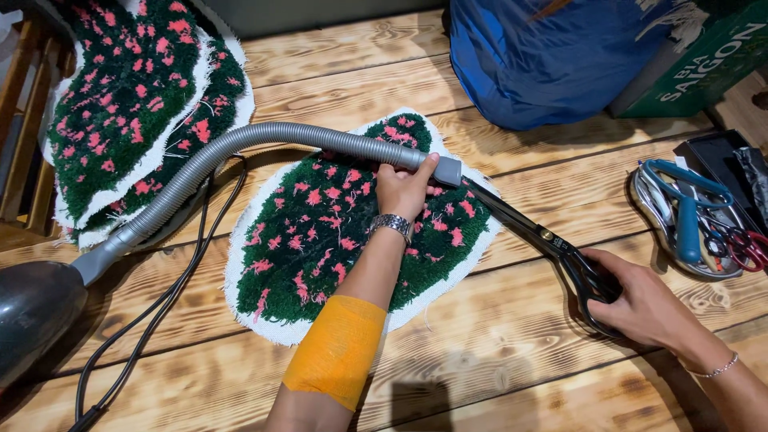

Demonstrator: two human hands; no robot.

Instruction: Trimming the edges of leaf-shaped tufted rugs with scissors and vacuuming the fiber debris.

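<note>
Curling around the grey vacuum hose [320, 140], left-hand fingers [410, 178] grip tight; right-hand fingers [608, 276] clasp the black scissors [544, 236].

Under my fingers lay the grey ribbed plastic vacuum hose [264, 138], its nozzle pressed flat onto the green tufted rug piece with pink flecks [320, 240]. My other fingers sat in the handles of long black steel shears [544, 236], blades reaching the rug's edge.
</note>
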